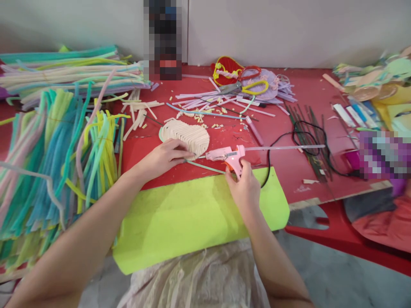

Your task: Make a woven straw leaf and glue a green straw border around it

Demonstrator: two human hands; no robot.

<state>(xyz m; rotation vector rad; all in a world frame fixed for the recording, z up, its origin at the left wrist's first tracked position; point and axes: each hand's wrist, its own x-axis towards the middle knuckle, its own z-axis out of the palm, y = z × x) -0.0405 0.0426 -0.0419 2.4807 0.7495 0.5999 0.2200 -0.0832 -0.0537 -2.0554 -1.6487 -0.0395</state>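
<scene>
The one view looks from the wearer's head, forward and down over the red table [292, 175] — near the left hand [171, 155] and right hand [245, 187] — pale wall [263, 34] at twelve o'clock, lap [195, 278] at six.

Pink glue gun [231, 155] in right hand [245, 188], left hand [167, 157] touching cream oval [189, 133]

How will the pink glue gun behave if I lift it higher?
The glue gun may handle awkwardly: a long glue stick juts from its rear. That thin stick could wobble. The black cord might drag, if attached; any join is hidden.
</scene>
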